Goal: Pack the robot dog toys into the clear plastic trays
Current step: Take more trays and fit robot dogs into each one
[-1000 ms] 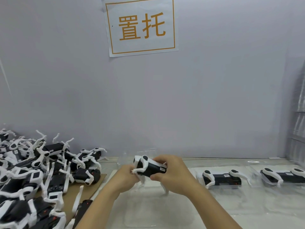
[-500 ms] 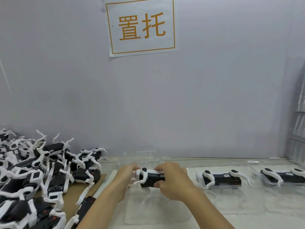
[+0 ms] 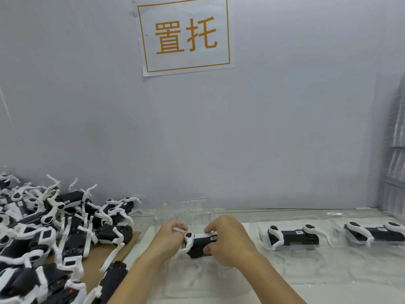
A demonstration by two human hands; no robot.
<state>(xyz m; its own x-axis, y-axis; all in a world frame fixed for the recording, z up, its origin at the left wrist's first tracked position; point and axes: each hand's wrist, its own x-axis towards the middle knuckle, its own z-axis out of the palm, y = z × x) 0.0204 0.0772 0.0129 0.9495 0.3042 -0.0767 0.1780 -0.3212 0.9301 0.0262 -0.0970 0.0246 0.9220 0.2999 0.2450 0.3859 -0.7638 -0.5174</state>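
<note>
A black and white robot dog toy (image 3: 198,243) sits low in a clear plastic tray (image 3: 186,279) at the table's middle. My left hand (image 3: 169,236) grips its left end by the white leg. My right hand (image 3: 228,241) curls over its right end, thumb under the body and fingers on top. Two more packed robot dog toys lie in trays to the right: one (image 3: 293,236) beside my right hand, the other (image 3: 375,233) at the right edge.
A heap of loose robot dog toys (image 3: 48,233) covers the left side, partly on a sheet of cardboard (image 3: 96,257). An empty clear tray (image 3: 186,207) stands behind my hands by the wall. Stacked clear trays (image 3: 394,163) rise at the far right.
Both hands have lowered the toy from above the table down into the clear tray, turning it level as it went.
</note>
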